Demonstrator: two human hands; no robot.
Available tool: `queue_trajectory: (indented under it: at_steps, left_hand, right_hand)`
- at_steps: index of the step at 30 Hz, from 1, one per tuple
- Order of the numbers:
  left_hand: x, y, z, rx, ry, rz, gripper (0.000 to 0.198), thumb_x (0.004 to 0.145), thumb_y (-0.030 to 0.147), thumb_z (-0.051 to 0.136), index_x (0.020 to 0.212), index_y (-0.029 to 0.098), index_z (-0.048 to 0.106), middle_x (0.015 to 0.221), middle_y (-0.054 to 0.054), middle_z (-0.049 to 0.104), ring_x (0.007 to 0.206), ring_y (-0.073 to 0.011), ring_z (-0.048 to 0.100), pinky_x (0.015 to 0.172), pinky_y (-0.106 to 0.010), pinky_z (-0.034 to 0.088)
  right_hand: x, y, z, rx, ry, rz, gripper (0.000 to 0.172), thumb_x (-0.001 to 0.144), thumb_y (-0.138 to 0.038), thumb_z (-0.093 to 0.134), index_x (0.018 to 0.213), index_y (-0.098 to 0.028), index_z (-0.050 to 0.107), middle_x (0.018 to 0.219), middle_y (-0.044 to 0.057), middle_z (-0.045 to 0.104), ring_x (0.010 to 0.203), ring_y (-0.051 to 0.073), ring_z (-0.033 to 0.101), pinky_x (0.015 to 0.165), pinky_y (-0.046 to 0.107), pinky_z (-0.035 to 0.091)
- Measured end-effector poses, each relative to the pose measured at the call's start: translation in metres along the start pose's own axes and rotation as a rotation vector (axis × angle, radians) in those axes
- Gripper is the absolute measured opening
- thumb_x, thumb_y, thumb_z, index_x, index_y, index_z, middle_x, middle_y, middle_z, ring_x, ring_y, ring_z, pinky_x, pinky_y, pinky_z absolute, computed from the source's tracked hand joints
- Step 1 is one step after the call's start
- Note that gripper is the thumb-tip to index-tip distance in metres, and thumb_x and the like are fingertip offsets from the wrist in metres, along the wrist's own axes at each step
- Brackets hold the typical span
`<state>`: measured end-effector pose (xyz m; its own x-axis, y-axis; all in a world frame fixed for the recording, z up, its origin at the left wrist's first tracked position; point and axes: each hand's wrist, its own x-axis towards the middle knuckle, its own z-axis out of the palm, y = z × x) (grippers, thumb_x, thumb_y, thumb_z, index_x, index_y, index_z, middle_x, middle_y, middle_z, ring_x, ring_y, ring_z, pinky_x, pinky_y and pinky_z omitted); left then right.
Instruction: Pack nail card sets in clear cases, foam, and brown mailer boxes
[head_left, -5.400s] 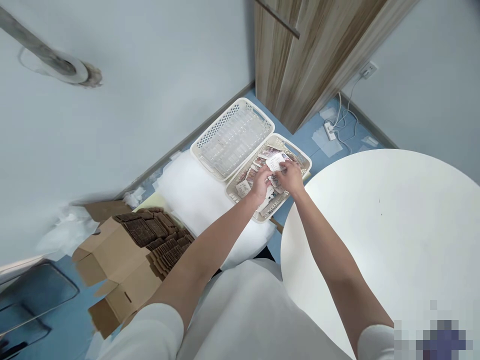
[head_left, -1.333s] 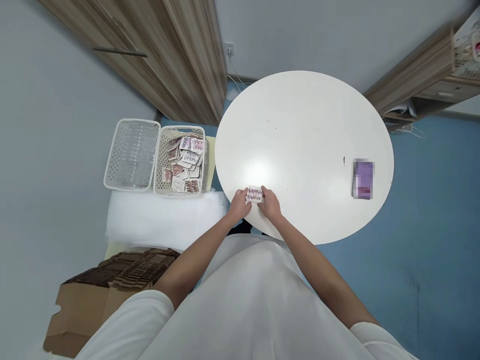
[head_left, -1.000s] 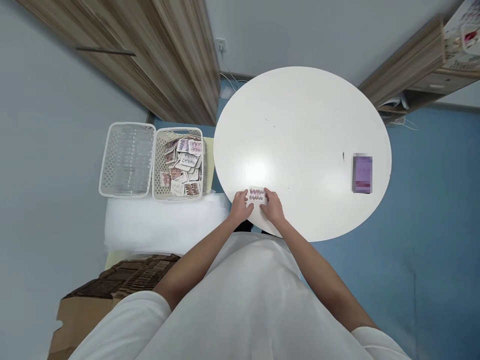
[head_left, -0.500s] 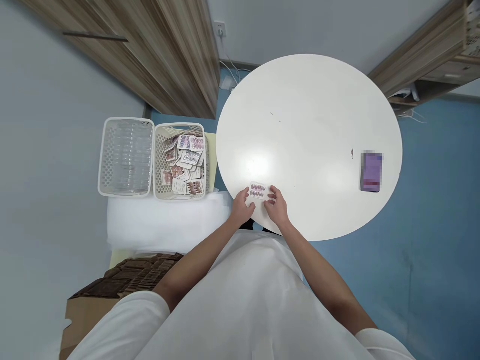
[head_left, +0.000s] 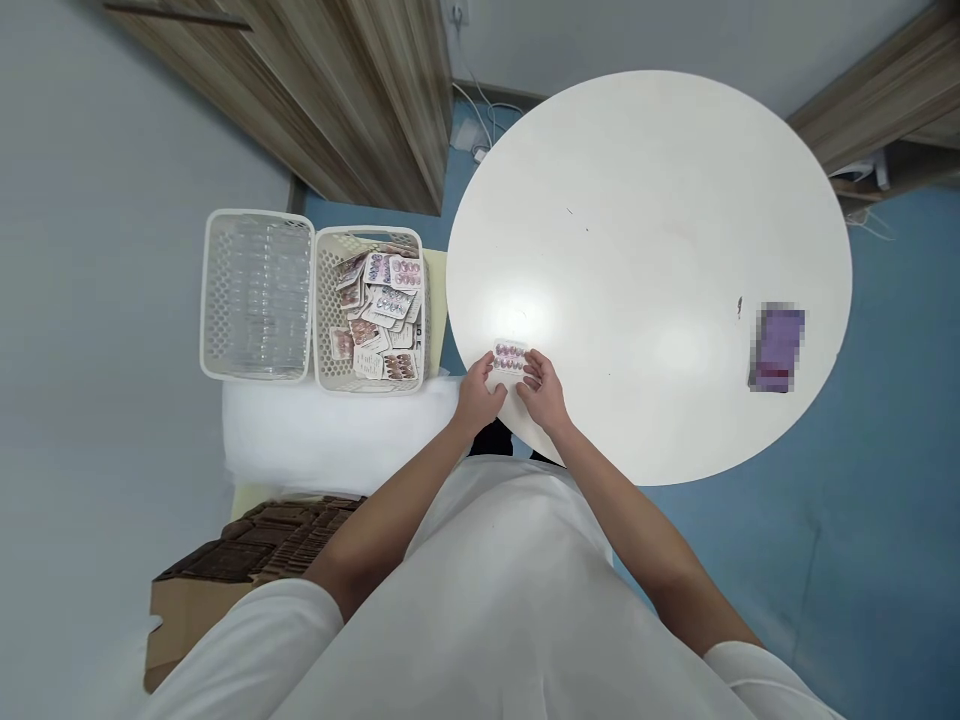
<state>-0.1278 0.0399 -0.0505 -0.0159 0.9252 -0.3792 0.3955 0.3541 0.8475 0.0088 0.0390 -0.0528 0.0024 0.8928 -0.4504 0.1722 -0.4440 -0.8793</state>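
A small card with two rows of pink-purple oval pieces (head_left: 510,357) is between my hands at the near left edge of the white round table (head_left: 660,220). My left hand (head_left: 480,393) touches the card's left edge with its fingertips, thumb apart below. On the other side, the fingers of my right hand (head_left: 543,390) are curled at the card's right edge. Both hands appear to hold the card by its sides.
A white basket of similar cards (head_left: 322,350) and another with clear plastic pieces (head_left: 206,300) stand left. Below them lie a white roll (head_left: 330,435) and a box of brown cardboard (head_left: 187,610). A purple pixelated item (head_left: 780,345) lies at the table's right.
The view has shifted, so the table and baskets appear displaced. Both hands remain at the card's sides, and the fingers of my right hand have shifted slightly along its edge.
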Motion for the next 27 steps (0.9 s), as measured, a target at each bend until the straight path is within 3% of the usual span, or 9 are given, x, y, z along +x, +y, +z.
queue_trajectory:
  at_steps: [15,27]
  left_hand:
    - [0.034,-0.008,-0.015,-0.035,0.105,0.063,0.063,0.068,0.011,0.050,0.129,0.017,0.035,0.129,-0.010,0.043,0.117,-0.0228,0.043,0.099,-0.039,0.037]
    - [0.030,-0.008,-0.014,-0.034,0.185,0.067,0.059,0.071,0.015,0.050,0.128,0.017,0.037,0.128,-0.011,0.044,0.112,-0.0224,0.047,0.097,-0.040,0.039]
  right_hand:
    - [0.035,-0.019,0.020,0.049,-0.099,-0.062,0.071,0.066,-0.018,0.051,0.131,-0.026,0.024,0.139,0.006,0.030,0.121,0.018,0.037,0.097,0.038,0.036]
    - [0.034,-0.017,0.010,0.083,-0.197,-0.094,0.071,0.069,-0.028,0.055,0.132,-0.032,0.022,0.142,0.002,0.023,0.129,0.020,0.026,0.101,0.042,0.029]
